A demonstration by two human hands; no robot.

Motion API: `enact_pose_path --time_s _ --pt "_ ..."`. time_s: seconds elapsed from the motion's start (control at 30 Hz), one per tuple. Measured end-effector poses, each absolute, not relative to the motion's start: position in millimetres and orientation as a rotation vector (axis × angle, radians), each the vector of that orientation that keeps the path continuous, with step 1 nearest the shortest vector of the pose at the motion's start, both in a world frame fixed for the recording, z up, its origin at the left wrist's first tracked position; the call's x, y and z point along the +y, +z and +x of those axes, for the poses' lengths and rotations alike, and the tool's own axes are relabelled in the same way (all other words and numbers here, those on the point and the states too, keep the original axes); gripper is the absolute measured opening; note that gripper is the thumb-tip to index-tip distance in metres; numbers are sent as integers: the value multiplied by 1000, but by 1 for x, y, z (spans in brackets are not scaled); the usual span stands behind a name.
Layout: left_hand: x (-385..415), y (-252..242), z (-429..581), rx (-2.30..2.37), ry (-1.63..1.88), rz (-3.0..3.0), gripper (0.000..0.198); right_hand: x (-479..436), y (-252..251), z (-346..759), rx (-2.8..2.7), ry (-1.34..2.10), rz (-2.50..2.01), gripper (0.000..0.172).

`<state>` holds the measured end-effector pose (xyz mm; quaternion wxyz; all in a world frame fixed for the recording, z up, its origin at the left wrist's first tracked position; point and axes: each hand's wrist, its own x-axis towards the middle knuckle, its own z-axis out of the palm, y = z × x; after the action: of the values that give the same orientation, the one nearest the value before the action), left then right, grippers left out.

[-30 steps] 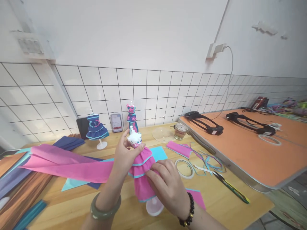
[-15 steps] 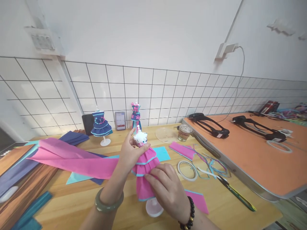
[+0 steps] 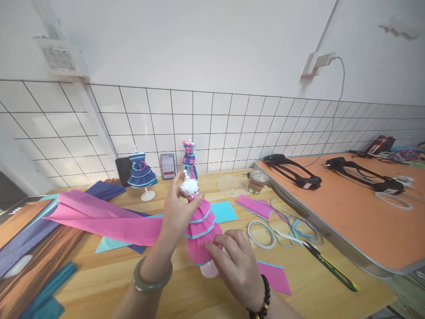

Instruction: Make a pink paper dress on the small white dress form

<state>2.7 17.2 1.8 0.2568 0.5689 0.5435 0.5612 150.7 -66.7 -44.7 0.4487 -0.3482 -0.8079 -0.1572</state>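
Note:
A small white dress-form mannequin (image 3: 190, 186) stands before me, wearing a tiered pink skirt (image 3: 200, 229) with light-blue trim. Around its upper body my left hand (image 3: 175, 212) is closed, with the thumb across the waist. My right hand (image 3: 236, 265) is at the skirt's right side, thumb and fingers pinched on the lower pink tier. The form leans, its top toward the left, and part of its round white base (image 3: 209, 269) shows below the hem. My right fingers hide some of the skirt's right edge.
Two dressed forms, one in blue (image 3: 142, 170) and one in pink and blue (image 3: 189, 159), stand behind. Pink crepe paper (image 3: 109, 226) lies left. Right are a tape roll (image 3: 261, 235), a utility knife (image 3: 332, 268), a cup (image 3: 258, 181) and thin paper strips (image 3: 303, 230).
The mannequin has tilted, its top shifting left and its base rising. My right hand has stayed at the skirt's right side, and the lower tier now looks bunched and pulled up.

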Motion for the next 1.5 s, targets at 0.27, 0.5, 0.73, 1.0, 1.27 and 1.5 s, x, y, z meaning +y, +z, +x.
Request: enact_pose_path --time_s 0.27,0.5,0.73,1.0,1.27,1.5 --pt "15 2 8 1411 1500 1550 83 -53 -39 141 -2071 -531 -863 21" --pt "21 1 2 1261 1576 1459 82 -59 -42 155 -2015 -405 -837 16" --pt "23 0 3 1279 1562 1408 91 -66 -75 217 -1909 -255 -1092 20" --pt "20 -6 14 1223 1628 1445 85 -90 -122 268 -1984 27 -1430 16" --pt "19 -19 24 1225 1524 1579 87 -95 -123 270 -2086 170 -1575 17" --pt "19 -20 28 1203 1445 1572 85 -91 -126 262 -2141 211 -1607 14"
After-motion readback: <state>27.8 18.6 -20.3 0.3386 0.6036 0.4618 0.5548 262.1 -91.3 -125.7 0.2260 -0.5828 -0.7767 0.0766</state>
